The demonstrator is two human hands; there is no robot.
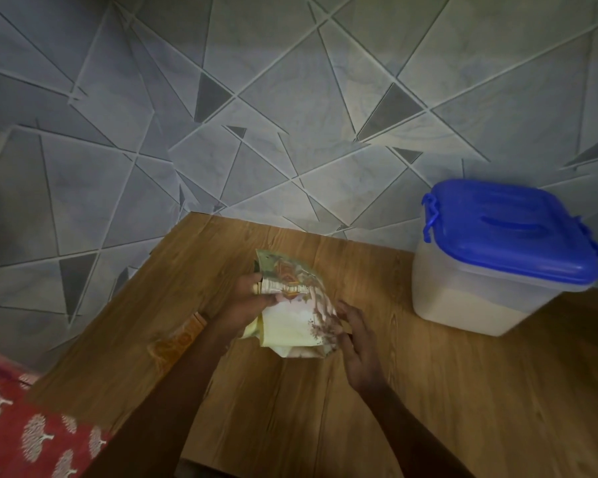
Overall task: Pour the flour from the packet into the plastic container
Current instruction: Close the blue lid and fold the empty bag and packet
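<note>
Head view: one wide look down onto a wooden bench (428,391) set against a wall (290,98) of grey tiles cut into triangles.
Packet (290,305): near the middle of the bench, held up between both hands. Its crumpled printed top points away from the person, and its pale lower part is towards them. Whether the top is open cannot be told.
Left hand (249,300): its grip is closed on the packet's upper part, with the thumb lying across the front and the fingers curled behind.
Right hand (359,339): its grip is spread, with the fingers fairly straight and their tips touching the packet's lower right edge.
Plastic container (480,298): stands at the far right of the bench, close to the wall and well apart from the packet. Its walls are cloudy and see-through, and white powder (463,315) shows in the lower part.
Lid (511,229): blue, seated on the container, with a clasp at each side and a moulded handle on top.
Orange patch (180,336): lies on the bench just left of the left forearm, and what it is cannot be told.
Cloth (21,426): red with a white tree print, at the bottom left corner beside the bench.
</note>
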